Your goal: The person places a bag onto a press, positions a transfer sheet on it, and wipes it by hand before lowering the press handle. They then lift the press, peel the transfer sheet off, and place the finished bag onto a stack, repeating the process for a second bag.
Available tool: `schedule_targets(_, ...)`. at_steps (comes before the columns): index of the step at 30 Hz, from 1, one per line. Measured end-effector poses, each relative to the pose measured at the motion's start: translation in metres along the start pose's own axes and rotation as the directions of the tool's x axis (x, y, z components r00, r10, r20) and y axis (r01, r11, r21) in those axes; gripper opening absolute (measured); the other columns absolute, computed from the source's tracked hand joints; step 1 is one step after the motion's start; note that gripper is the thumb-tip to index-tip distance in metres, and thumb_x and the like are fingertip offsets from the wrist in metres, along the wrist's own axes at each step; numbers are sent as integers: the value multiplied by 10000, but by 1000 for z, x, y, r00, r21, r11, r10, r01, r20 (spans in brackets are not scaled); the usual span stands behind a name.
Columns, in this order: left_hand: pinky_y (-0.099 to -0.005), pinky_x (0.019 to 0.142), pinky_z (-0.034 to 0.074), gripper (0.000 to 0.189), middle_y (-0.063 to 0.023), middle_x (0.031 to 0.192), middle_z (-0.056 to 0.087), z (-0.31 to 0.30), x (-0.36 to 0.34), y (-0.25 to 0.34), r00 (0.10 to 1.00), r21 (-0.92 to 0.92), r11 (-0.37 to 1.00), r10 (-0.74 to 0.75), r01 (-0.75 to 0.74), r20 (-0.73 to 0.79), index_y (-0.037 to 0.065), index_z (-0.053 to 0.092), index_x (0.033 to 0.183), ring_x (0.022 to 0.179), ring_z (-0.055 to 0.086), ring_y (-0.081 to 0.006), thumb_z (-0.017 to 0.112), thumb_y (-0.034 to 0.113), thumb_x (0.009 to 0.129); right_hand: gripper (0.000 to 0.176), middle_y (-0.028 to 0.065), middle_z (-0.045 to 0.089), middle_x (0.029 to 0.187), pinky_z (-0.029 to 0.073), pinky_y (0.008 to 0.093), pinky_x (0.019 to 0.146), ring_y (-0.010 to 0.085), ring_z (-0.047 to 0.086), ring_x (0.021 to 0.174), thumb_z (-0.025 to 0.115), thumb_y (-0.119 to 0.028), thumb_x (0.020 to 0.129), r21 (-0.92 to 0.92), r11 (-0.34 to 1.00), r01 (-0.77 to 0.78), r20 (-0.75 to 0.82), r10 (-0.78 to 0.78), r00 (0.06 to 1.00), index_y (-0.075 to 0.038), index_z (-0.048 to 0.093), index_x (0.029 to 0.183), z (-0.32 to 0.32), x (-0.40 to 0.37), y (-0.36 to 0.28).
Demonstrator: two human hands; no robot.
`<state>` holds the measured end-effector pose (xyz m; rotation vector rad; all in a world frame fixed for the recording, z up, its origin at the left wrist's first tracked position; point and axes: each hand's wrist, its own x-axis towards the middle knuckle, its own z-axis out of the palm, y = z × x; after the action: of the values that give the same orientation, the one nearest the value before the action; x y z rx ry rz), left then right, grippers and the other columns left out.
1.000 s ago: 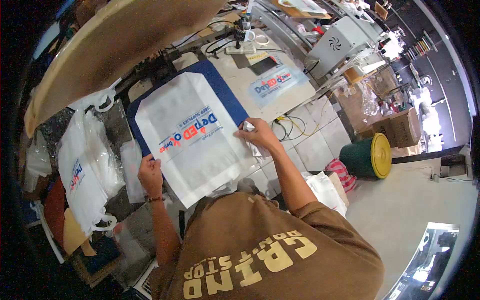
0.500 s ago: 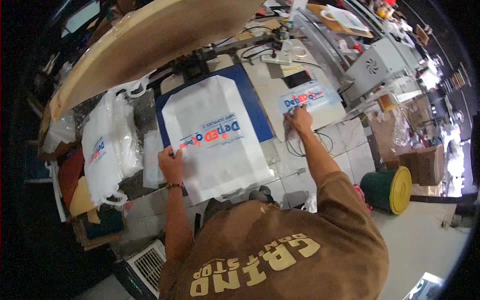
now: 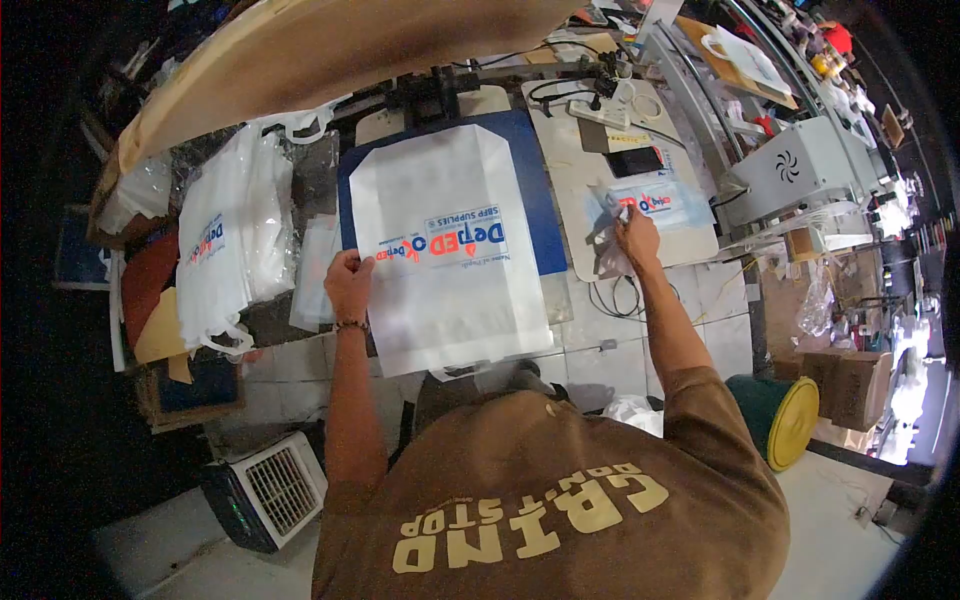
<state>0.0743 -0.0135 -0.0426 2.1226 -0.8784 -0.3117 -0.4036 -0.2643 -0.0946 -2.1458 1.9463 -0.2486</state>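
A white bag [image 3: 455, 310] with red and blue lettering lies flat over a blue board [image 3: 545, 200]. My left hand [image 3: 350, 285] is at its left edge, fingers curled and thumb on the bag's side. To the right, my right hand [image 3: 637, 238] pinches the corner of a clear printed film sheet [image 3: 612, 245]. That sheet's near-left part is lifted and crumpled, above more printed film [image 3: 680, 203] lying on a pale board [image 3: 570, 150].
A stack of white handled bags [image 3: 235, 235] lies at the left. Behind the films are a dark phone [image 3: 635, 162] and a power strip [image 3: 600, 112]. A large curved panel [image 3: 330, 70] overhangs the back. A green bin with yellow lid [image 3: 793, 424] stands at right.
My right hand has pulled a film sheet's near-left part up from the printed films. My left hand stays at the bag's left edge. The whole view has shifted slightly.
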Motion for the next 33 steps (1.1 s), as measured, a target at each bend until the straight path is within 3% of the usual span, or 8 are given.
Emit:
schedule_targets(7, -332, 688, 543, 280, -61, 775, 701, 0, 5, -7, 998, -62, 996, 62, -63, -23, 4, 714, 998, 685, 652, -171, 842, 163, 807, 500, 216, 735, 1040, 558, 518, 824, 419, 708, 976, 751, -289, 816, 68, 990, -126, -165, 136, 977, -149, 655, 1286, -20, -1, 22)
schedule_targets(13, -335, 670, 532, 377, -62, 801, 683, -7, 6, -6, 993, -54, 991, 119, -119, 3, 13, 669, 1095, 693, 639, -171, 852, 196, 821, 308, 212, 734, 904, 532, 479, 700, 442, 686, 806, 713, -352, 907, 164, 986, -26, -288, 74, 955, -88, 718, 1067, -45, -4, 53)
schedule_targets(15, -327, 661, 529, 397, -57, 796, 669, -10, 8, 0, 835, 243, 850, 515, -468, -194, 24, 654, 1099, 686, 632, -170, 855, 233, 828, 268, 210, 734, 889, 530, 452, 691, 418, 697, 775, 694, -313, 934, 160, 986, 34, -371, 28, 928, -62, 725, 1022, -52, -7, 54)
schedule_targets(17, -320, 674, 528, 330, -69, 849, 675, -13, 3, 26, 806, 257, 831, 547, -493, -224, 36, 663, 1078, 713, 633, -177, 828, 234, 872, 294, 210, 735, 884, 538, 420, 714, 374, 714, 780, 699, -318, 940, 343, 936, 84, -426, 75, 902, -48, 723, 1056, -81, -24, 30)
schedule_targets(19, -319, 696, 534, 279, -84, 913, 676, -8, -5, 43, 935, -306, 928, 285, -213, 212, 45, 660, 1054, 763, 642, -182, 733, 298, 962, 236, 203, 733, 930, 540, 412, 744, 374, 715, 829, 696, -233, 897, 309, 922, 232, -502, -49, 864, -50, 717, 1046, -101, -37, 10)
schedule_targets(21, -315, 746, 550, 440, -108, 998, 699, -4, -20, 84, 708, -369, 913, 145, 172, 691, 52, 656, 1153, 843, 676, -194, 615, 469, 1020, 239, 182, 731, 1009, 542, 391, 798, 356, 717, 917, 698, -127, 808, 349, 819, 456, -466, -271, 842, -50, 712, 1034, -127, -60, -29)
schedule_targets(26, -438, 866, 571, 1042, -237, 1442, 534, 37, -39, 117, 368, -470, 399, 307, 787, 877, 144, 219, 1611, 1077, 678, -313, 439, 843, 871, 393, 105, 745, 1094, 558, 420, 894, 312, 712, 1029, 756, -134, 640, 393, 482, 783, -210, -782, 587, -76, 739, 1029, -149, -148, -123)
schedule_targets(33, -598, 983, 504, 1184, -251, 1570, 397, 18, -41, 105, 444, -591, 517, 391, 619, 806, 275, 119, 1638, 1181, 615, -403, 516, 919, 728, 353, 58, 730, 1191, 553, 429, 874, 290, 693, 1080, 745, -71, 633, 328, 483, 812, 13, -861, 508, -106, 741, 984, -111, -170, -133)
